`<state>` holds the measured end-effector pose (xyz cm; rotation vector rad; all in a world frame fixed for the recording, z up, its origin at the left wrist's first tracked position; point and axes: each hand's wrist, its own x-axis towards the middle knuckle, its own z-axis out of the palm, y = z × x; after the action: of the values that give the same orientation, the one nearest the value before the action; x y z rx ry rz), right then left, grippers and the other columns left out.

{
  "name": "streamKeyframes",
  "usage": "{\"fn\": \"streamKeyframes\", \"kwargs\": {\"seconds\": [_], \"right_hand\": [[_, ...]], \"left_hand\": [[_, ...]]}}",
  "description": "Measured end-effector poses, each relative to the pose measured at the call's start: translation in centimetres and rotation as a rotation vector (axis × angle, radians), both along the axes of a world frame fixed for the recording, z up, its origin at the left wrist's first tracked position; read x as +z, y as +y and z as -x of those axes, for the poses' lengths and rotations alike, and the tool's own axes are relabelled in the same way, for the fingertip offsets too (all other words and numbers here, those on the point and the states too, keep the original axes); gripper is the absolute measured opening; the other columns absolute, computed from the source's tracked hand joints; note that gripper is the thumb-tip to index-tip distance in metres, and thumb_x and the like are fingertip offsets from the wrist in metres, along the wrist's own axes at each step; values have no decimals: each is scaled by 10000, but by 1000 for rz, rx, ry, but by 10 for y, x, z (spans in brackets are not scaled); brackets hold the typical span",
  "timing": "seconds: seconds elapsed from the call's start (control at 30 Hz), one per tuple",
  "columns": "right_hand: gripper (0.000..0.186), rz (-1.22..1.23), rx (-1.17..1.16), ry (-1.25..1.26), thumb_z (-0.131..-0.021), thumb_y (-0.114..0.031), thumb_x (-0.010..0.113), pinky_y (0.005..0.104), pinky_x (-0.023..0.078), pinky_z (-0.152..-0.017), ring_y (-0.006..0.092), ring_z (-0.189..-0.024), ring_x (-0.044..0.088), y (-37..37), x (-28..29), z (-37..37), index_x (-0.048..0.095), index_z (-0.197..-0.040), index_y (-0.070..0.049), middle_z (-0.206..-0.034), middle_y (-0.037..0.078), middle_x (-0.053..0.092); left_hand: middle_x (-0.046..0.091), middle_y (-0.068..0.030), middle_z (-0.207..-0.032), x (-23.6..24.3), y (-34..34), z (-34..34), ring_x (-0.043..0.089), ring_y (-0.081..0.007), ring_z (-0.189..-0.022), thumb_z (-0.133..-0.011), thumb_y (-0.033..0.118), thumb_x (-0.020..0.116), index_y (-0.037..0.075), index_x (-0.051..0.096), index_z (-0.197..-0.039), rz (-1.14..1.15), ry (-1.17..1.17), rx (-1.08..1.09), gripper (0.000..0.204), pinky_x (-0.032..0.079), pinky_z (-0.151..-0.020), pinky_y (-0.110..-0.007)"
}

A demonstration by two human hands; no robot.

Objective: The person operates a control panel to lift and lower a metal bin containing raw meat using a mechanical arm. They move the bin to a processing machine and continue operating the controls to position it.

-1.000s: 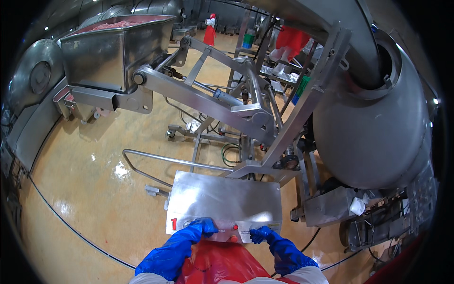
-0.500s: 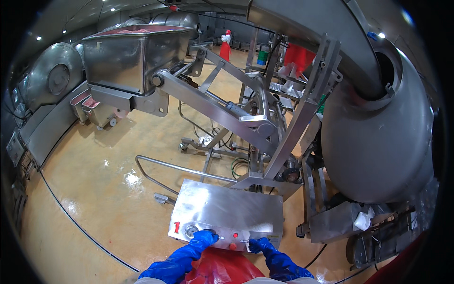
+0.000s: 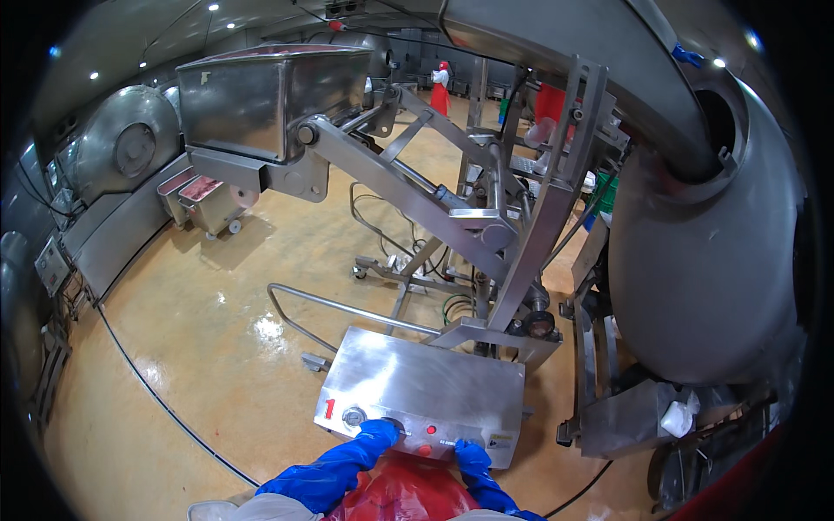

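Note:
Both my hands wear blue gloves and rest at the near edge of a stainless steel control box [image 3: 426, 369]. My left hand [image 3: 380, 431] is closed over a control right of the round dial [image 3: 354, 418]. My right hand [image 3: 470, 453] has its fingers curled at a control on the box's right part. Each glove hides what it grips. Between the hands are a lit red button [image 3: 431, 430] and a red knob [image 3: 425, 450]. Beyond the box, a steel lifting arm [image 3: 400, 195] carries a raised steel tub [image 3: 234, 108] with pink meat at its rim.
A large steel tumbler [image 3: 704, 269] stands at right, with a wide chute [image 3: 599, 69] leading into its mouth. A tubular guard rail [image 3: 347, 304] curves beyond the box. Meat carts [image 3: 211, 208] stand at left. A person in a red apron [image 3: 440, 91] is far back.
My view has shifted, moving the scene rightward in the picture. The tub appears slightly higher against the carts behind it. Both my hands stay at the control box.

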<state>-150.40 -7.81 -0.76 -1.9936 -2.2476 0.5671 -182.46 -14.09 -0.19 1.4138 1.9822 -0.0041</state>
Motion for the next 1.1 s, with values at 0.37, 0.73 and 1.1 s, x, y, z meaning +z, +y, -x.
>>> {"fn": "streamKeyframes", "kwargs": {"seconds": [0.37, 0.73, 1.1], "right_hand": [[521, 171, 122, -111, -1044, -468, 473, 552, 558, -938, 470, -1041, 721, 4, -8, 1, 779, -1097, -49, -1120, 260, 753], [508, 208, 173, -126, -1030, -473, 499, 559, 563, -912, 470, -1015, 727, 7, -27, 23, 762, -1109, -46, -1097, 256, 753], [503, 235, 247, -133, -1039, -456, 475, 563, 556, -926, 468, -1033, 716, 23, -43, 48, 754, -1132, -47, -1129, 252, 749]], "left_hand": [[757, -178, -1258, -26, -22, 1, 724, -375, -1161, -972, 419, 589, 132, 784, -1241, -151, -1, -5, 439, 563, -995, -504], [747, -177, -1280, -11, -26, 38, 714, -392, -1177, -974, 447, 620, 154, 787, -1220, -100, -189, -70, 417, 560, -1017, -512], [755, -140, -1279, -94, 0, 62, 712, -384, -1184, -973, 497, 604, 216, 790, -1230, -65, -127, -106, 424, 556, -1025, -514]]}}
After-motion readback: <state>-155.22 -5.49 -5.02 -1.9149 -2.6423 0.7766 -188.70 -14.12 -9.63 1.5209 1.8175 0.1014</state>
